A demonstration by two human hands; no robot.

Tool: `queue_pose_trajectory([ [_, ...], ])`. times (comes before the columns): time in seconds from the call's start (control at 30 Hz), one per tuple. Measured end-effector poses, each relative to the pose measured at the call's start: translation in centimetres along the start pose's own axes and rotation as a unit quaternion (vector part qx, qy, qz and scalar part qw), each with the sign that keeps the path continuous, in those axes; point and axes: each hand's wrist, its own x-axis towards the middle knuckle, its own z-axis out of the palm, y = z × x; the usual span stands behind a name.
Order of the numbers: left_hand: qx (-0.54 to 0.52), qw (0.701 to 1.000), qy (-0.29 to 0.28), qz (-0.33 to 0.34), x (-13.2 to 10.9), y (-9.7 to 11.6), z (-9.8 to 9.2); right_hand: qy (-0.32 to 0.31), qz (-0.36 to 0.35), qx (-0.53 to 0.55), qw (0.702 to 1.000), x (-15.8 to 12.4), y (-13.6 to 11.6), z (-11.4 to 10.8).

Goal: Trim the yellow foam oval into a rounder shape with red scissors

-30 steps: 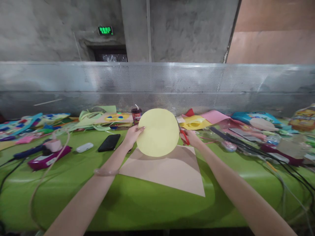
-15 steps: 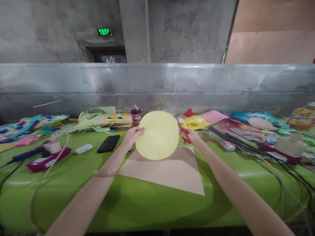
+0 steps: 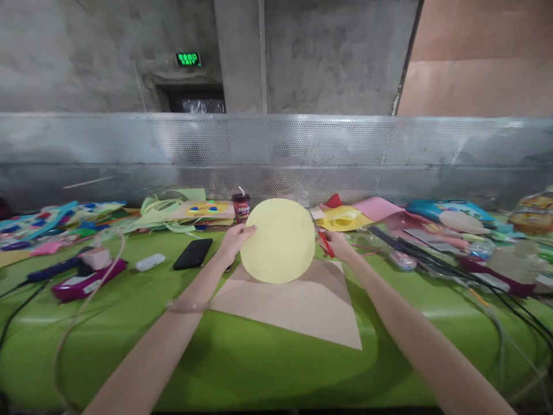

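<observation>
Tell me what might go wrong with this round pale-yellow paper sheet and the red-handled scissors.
The red-handled metal scissors in the right hand sit at the right edge of the round pale-yellow paper sheet; a slip might nick its outline.
The left hand pinches only the left edge, so the sheet could bend or wobble.
The dark-red cup with a white straw stands close behind; a knock might tip it.

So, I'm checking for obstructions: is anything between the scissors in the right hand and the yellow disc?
Nothing visible: the red-handled scissors in the right hand are beside the right edge of the yellow disc. The left hand holds its opposite edge, clear of them.
</observation>
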Motion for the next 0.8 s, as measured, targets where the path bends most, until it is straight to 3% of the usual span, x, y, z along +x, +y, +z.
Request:
queue_pose_trajectory([
  [0.27, -0.004, 0.999, -0.039, -0.009, 0.0, -0.3, 0.1, 0.016, 0.039, 0.101, 0.994, 1.4, 1.8, 0.2],
  [0.4, 0.045, 0.994, -0.1, -0.029, -0.5, 0.1, 0.3, 0.033, -0.002, 0.115, 0.993, 1.3, 1.3, 0.3],
  [0.57, 0.046, 0.972, -0.219, -0.067, -1.4, 0.9, 0.5, 0.059, -0.039, 0.123, 0.99, 0.7, -0.4, 0.2],
  [0.67, 0.045, 0.959, -0.264, -0.093, -1.8, 1.3, 0.6, 0.031, -0.023, 0.143, 0.989, 0.8, -0.4, 0.2],
  [0.8, 0.078, 0.956, -0.27, -0.086, -1.8, 1.4, 0.5, -0.034, -0.016, 0.16, 0.986, 1.1, 0.6, 0.8],
])
